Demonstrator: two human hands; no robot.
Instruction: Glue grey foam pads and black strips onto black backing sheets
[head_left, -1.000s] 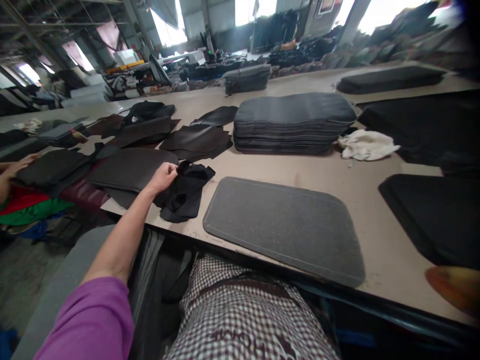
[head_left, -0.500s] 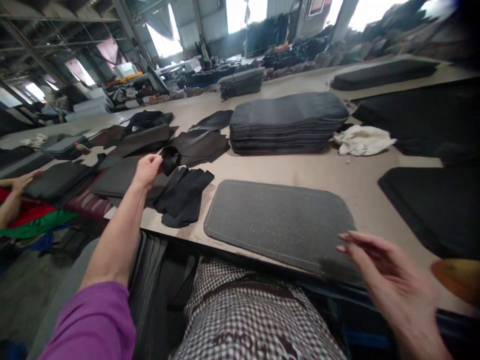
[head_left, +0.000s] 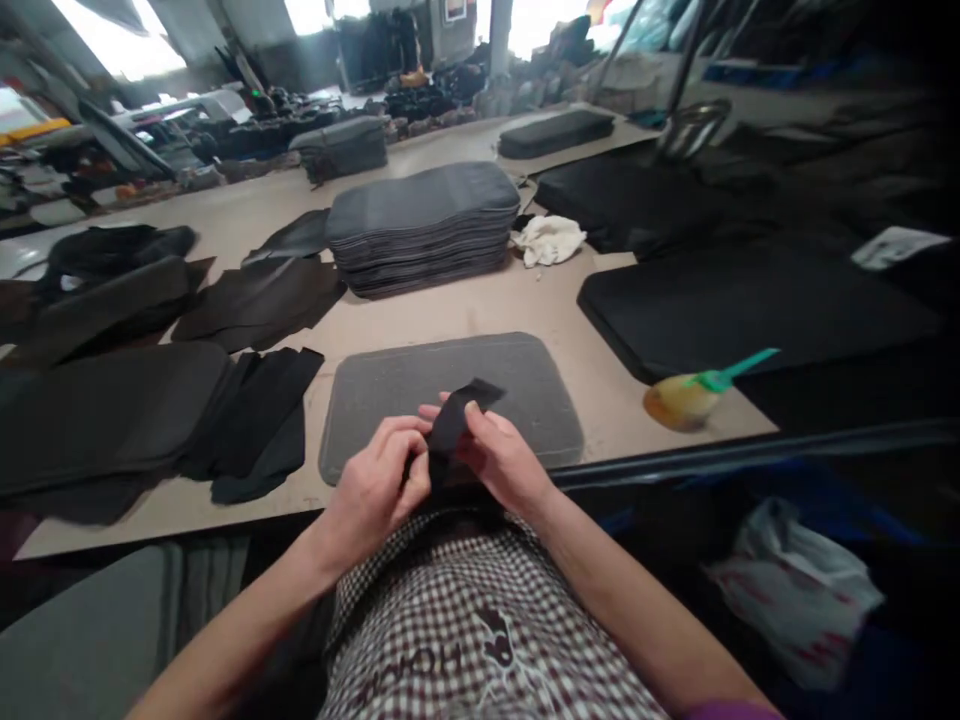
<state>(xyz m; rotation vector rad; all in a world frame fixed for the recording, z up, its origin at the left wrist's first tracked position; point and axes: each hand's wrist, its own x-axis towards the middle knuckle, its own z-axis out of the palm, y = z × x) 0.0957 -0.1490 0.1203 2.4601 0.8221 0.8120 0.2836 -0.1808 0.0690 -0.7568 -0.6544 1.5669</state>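
Between both hands, in front of my body, is a dark strip of material [head_left: 452,425], leather or fabric, I cannot tell which. My left hand [head_left: 386,475] pinches its left side with curled fingers. The thumb of my right hand [head_left: 502,455] presses on the strip's other end, the fingers beneath it. Under and beyond the hands a grey panel with rounded corners [head_left: 375,385] lies flat on the table, a pale line running along its edge. To the left lie several loose black pieces [head_left: 259,420] beside a dark stack of panels [head_left: 112,410].
A thick stack of grey panels [head_left: 424,235] stands behind on the table [head_left: 420,317]. Right of it lies a crumpled white cloth [head_left: 551,240]. A yellowish bottle with a green nozzle [head_left: 682,400] stands near the front right edge, before a black stack [head_left: 742,310]. A plastic bag [head_left: 802,590] hangs lower right.
My left hand has brought the black strip from the left pile to my front. My right hand has moved in and taken hold of it too. The view has turned right.
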